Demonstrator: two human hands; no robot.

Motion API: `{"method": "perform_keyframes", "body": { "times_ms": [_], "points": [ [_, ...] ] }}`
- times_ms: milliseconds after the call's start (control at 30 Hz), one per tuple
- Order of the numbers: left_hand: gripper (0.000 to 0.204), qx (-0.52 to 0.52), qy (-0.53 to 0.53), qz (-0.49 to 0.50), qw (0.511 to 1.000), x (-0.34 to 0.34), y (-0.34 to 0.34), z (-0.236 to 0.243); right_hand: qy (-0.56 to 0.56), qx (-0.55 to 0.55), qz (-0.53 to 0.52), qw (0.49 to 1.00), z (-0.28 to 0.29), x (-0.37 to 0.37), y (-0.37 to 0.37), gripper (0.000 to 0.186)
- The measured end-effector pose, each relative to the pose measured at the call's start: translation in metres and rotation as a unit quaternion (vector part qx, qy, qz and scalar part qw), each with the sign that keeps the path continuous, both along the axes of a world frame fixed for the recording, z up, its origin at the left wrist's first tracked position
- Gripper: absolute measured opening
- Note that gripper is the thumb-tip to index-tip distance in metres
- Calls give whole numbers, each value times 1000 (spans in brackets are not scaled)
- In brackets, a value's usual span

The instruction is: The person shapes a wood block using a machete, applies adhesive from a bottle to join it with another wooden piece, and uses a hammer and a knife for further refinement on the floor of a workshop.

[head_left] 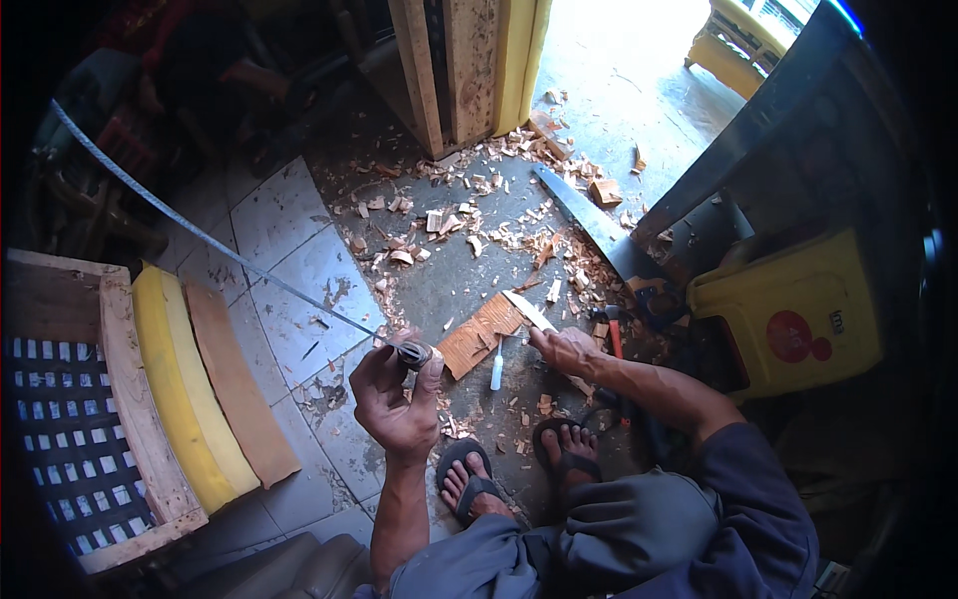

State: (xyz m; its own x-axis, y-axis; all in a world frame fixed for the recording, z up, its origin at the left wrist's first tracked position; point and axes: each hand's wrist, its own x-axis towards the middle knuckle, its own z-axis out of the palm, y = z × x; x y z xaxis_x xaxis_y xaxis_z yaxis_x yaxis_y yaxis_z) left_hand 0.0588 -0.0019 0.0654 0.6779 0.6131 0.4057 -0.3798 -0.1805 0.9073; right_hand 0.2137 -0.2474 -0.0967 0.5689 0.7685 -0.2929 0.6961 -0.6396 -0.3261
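Seemingly partway through cutting wood, with shavings (436, 221) already strewn and the amount left unclear, gripping a dark cylindrical piece (410, 353) in the left hand (396, 407) and a pale blade-like strip (527, 309) in the right hand (567, 352), beside a brown wooden board (469, 344) on the floor (469, 401).

Hands: two, left hand (397, 404) and right hand (569, 351). Dark cylindrical piece (412, 353): one. Pale blade-like piece (529, 310): one. Ridged brown board (475, 339): one. Clear-handled tool (497, 371): one. Saw (595, 226): one. Red-handled hammer (615, 337): one. Pale cord (210, 240): one. Sandals (480, 487): two. Yellow container (788, 311): one. Webbed wooden frame (150, 399): one. Wood shavings (401, 257): too many to count.
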Motion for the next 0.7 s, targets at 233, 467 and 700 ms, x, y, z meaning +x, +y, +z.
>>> {"method": "perform_keyframes", "body": {
  "times_ms": [233,467,700],
  "points": [
    [54,-6,7,-19,1000,17,1,-1,-1,-35,19,999,-9,-6,-1,19],
    [58,-45,20,-37,998,29,0,-7,28,29,-37,999,-18,-29,-2,17],
    [58,-20,28,-22,999,23,6,-13,68,11,-235,970,-15,-15,-17,29]
  ]
}}
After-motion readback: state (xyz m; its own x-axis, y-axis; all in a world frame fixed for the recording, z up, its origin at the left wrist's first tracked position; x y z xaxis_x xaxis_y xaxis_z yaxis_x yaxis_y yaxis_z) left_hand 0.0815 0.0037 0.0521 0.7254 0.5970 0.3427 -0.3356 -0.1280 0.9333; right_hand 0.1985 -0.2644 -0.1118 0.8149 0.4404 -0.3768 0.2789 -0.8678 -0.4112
